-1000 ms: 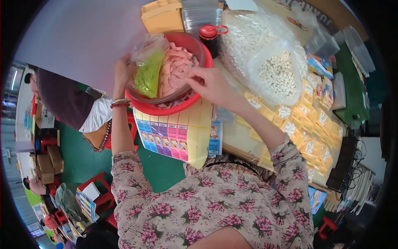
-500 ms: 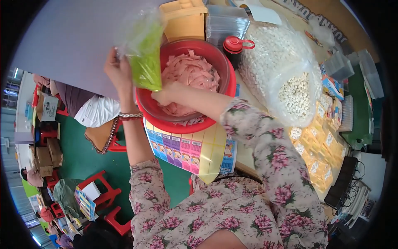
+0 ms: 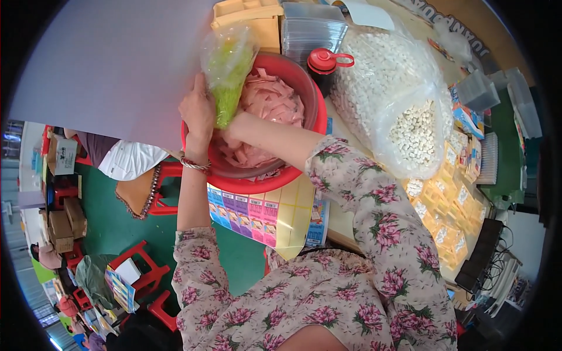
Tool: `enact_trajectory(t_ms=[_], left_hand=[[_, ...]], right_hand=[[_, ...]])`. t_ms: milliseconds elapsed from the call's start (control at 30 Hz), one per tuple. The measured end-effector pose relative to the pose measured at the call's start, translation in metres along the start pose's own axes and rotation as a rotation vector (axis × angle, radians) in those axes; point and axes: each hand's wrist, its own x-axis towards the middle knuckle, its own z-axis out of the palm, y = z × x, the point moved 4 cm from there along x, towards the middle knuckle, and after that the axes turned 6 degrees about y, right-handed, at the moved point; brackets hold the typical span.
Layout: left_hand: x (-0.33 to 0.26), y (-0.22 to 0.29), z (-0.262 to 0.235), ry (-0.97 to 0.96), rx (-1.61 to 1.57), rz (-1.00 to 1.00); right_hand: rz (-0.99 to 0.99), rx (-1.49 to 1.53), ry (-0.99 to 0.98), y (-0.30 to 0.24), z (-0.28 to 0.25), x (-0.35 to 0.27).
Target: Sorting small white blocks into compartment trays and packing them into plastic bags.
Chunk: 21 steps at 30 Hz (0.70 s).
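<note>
A clear plastic bag (image 3: 228, 70) with bright green contents stands upright over the left part of a red basin (image 3: 321, 120). My left hand (image 3: 198, 110) is closed on the bag's left side, its fingertips partly hidden. At the bag's lower end, my right hand (image 3: 239, 127) is closed around the bottom corner; most of its fingers are out of sight. Inside the basin sits a darker reddish bowl (image 3: 310, 102), heaped with flat pink strips (image 3: 272, 105). My right forearm crosses over the front of these strips.
Behind the basin are yellow trays (image 3: 249, 23), stacked clear plastic boxes (image 3: 313, 29) and a red-lidded bottle (image 3: 324, 63). To the right lie a large bag of small white pieces (image 3: 374, 76) and many yellow packets (image 3: 448, 205). Printed sheets (image 3: 252, 213) stick out beneath the basin.
The bag and my left hand have come to the right and lower, closer over the bowl. My right hand remains at the bag's lower end. The view has shifted slightly.
</note>
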Motion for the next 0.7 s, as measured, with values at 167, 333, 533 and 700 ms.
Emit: enact_trajectory(t_ms=[167, 333, 533, 700], left_hand=[[-0.001, 0.004, 0.012, -0.018, 0.08, 0.06], [0.001, -0.001, 0.007, -0.054, 0.129, 0.068], [0.01, 0.001, -0.024, -0.153, 0.005, 0.008], [-0.003, 0.013, -0.034, -0.482, 0.0, -0.112]], right_hand=[[0.048, -0.175, -0.138, 0.017, -0.045, -0.056], [0.037, -0.117, -0.028, 0.024, -0.057, -0.095], [0.004, 0.013, 0.31, 0.055, -0.036, -0.112], [-0.024, 0.048, 0.412, 0.052, -0.036, -0.118]])
